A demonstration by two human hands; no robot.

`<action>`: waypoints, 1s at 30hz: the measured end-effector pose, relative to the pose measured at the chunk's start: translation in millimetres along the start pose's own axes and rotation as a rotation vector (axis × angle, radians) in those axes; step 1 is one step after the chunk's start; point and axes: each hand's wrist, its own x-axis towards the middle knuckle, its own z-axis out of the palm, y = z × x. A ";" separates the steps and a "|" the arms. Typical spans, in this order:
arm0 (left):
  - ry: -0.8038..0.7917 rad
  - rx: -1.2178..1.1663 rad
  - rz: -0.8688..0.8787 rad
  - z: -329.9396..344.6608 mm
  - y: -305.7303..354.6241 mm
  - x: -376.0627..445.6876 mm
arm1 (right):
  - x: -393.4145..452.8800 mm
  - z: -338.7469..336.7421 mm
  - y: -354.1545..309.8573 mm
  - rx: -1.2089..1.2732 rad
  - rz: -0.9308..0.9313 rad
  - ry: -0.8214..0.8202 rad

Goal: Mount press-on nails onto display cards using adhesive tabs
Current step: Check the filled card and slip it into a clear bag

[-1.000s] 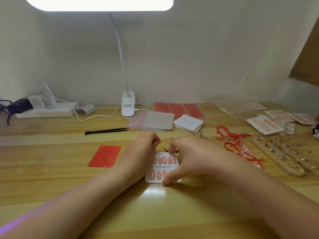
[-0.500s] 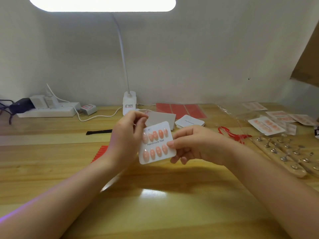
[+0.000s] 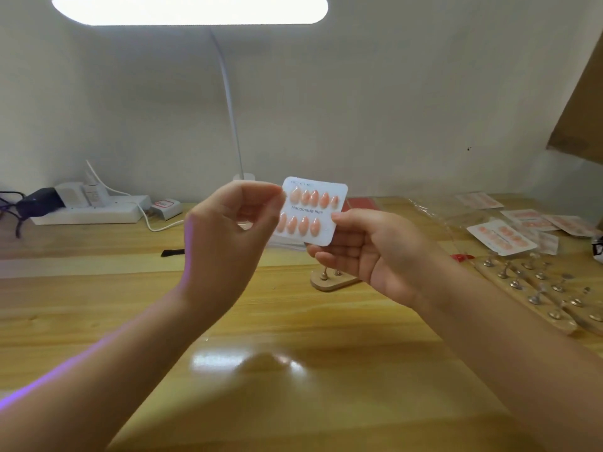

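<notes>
A white display card [image 3: 311, 210] printed "Handmade Nail" carries two rows of peach press-on nails and is held up in the air, tilted, above the desk. My left hand [image 3: 228, 236] pinches the card's upper left edge with its fingertips. My right hand [image 3: 368, 252] holds the card's lower right corner between thumb and fingers, palm towards me. The card's lower left part is hidden behind my left fingers.
A small wooden nail stand [image 3: 329, 280] sits on the desk under my right hand. Long wooden stands with metal pegs [image 3: 535, 288] and finished cards in clear bags [image 3: 502, 239] lie at the right. A lamp base [image 3: 243, 177], power strip [image 3: 88, 210] and black tool [image 3: 171, 253] are behind.
The card lay on the desk under both hands a second ago. Both hands have lifted it and raised it higher, in front of the lamp base.
</notes>
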 end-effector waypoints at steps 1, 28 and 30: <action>-0.015 0.002 0.019 1.0 2.9 -1.9 | -1.1 1.4 -0.4 0.013 -0.005 -0.004; -0.138 0.352 0.540 3.1 5.2 -10.8 | -8.7 5.9 -2.2 -0.115 -0.135 -0.005; -0.112 0.340 0.478 3.9 6.5 -11.5 | -8.8 5.6 -2.4 -0.124 -0.136 0.005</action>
